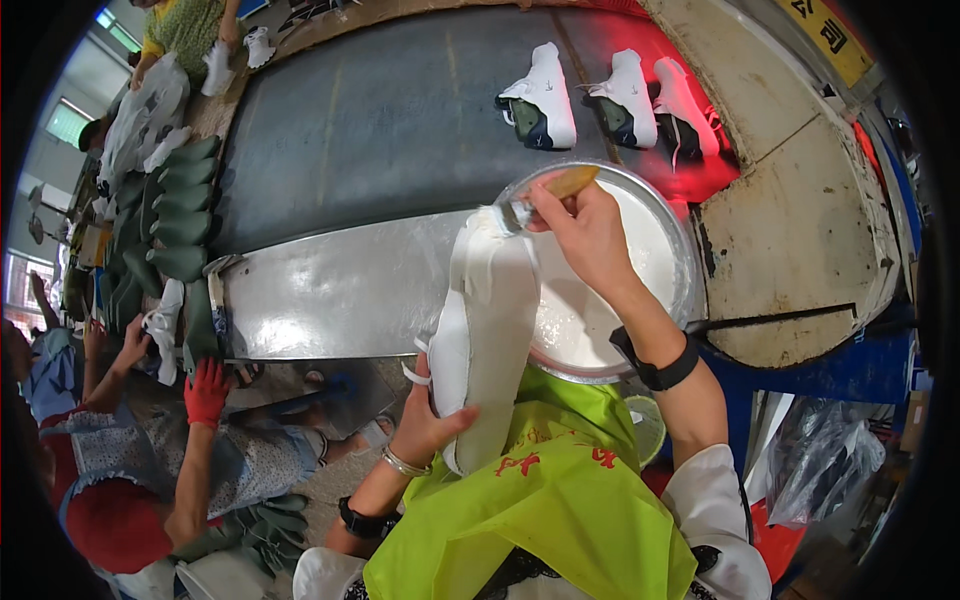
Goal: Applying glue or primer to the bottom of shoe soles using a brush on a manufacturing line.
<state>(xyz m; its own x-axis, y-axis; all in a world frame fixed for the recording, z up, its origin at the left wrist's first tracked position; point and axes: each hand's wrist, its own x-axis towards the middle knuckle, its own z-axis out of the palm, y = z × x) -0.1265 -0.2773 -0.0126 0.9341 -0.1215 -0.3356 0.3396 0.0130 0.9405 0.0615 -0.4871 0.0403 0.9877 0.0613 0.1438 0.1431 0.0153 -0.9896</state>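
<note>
My left hand (430, 425) grips a white shoe upper (490, 330) near its heel, with the pale flat underside turned up and the toe pointing away. A loose white lace sticks out beside my fingers. In my right hand (590, 235) is a brush (572, 183) with a wooden handle. Its bristles touch the toe end, where wet white paste shows. Under my right forearm stands a round metal basin (688, 250) holding white liquid (585, 315); the shoe overlaps its left side.
A shiny metal plate (320, 290) borders the dark conveyor belt (370, 130). Three white shoes (548, 95) lie on the belt at far right, partly under red light. Left, a co-worker's red-gloved hand (207, 392) touches green shoe lasts (183, 228). Another person (190, 40) stands beyond.
</note>
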